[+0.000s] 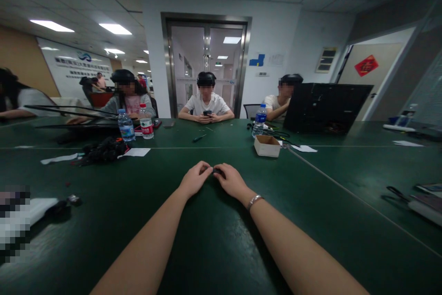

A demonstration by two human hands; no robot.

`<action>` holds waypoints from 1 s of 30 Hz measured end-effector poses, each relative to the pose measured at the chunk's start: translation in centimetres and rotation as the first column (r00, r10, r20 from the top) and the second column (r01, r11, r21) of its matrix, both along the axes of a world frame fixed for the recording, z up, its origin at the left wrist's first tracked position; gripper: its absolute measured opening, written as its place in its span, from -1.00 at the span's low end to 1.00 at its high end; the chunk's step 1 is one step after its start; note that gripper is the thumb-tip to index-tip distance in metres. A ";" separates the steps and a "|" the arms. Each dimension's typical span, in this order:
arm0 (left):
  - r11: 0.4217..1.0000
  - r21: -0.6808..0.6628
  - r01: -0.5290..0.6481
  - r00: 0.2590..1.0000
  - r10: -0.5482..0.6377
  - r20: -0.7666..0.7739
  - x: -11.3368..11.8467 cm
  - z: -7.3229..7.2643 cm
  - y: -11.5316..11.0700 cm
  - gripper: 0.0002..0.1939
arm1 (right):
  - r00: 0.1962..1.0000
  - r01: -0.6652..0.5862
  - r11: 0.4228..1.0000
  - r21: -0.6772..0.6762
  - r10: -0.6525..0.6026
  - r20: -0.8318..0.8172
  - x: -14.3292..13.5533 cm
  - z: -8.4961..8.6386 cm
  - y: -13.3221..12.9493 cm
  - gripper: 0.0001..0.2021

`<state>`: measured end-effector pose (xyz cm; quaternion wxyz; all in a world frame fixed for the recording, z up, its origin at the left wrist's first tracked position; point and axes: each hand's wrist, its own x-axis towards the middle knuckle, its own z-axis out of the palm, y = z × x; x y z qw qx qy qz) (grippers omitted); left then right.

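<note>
Both my arms reach forward over the dark green table [207, 240], and my hands meet near its middle. Between the fingertips is a small dark object [217, 171], mostly covered, too small to name. My right hand [230, 179], with a silver band at the wrist, has its thumb and fingers closed on this object. My left hand [196, 179] is pinched, its fingertips at the object's left end; whether they grip it is hard to tell. Beyond my hands lies a dark screwdriver-like tool [199, 138]. An open cardboard box [267, 147] stands to the right.
Two bottles [126, 125] [146, 122] and a heap of black cables [103, 150] are at the left. Another bottle [259, 120] and a black monitor [326, 107] stand at the right. Across the table a person [206, 104] holds a phone; others sit on both sides.
</note>
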<state>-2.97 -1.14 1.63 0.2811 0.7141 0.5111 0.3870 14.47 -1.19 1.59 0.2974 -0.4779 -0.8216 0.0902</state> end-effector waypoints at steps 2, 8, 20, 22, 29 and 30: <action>0.999 0.033 0.022 0.999 -0.023 0.025 -0.1 -0.2 0.1 -0.68 | 1.000 -0.008 1.000 0.001 0.008 -0.008 0.0 0.0 0.0 -0.76; 0.995 0.074 -0.062 0.996 0.066 -0.055 0.1 -0.6 0.5 -0.56 | 1.000 -0.007 1.000 0.004 0.007 0.005 0.0 -0.1 0.0 -0.78; 0.999 0.035 -0.037 0.990 0.042 -0.134 0.2 -0.6 0.6 -0.62 | 0.999 0.021 0.999 0.024 -0.022 0.025 -0.1 0.0 -0.1 -0.78; 0.998 0.031 -0.048 0.987 0.052 -0.155 0.2 -0.5 0.5 -0.62 | 0.999 0.023 0.999 0.024 -0.024 0.027 -0.1 0.0 -0.1 -0.78; 0.999 0.029 -0.036 0.985 0.041 -0.167 0.2 -0.1 0.1 -0.60 | 0.999 0.050 0.998 0.030 -0.050 0.009 0.0 -0.3 0.2 -0.77; 0.999 0.037 -0.029 0.988 0.034 -0.148 0.2 0.0 0.1 -0.63 | 0.999 0.052 0.998 0.028 -0.052 0.013 0.0 -0.2 0.2 -0.77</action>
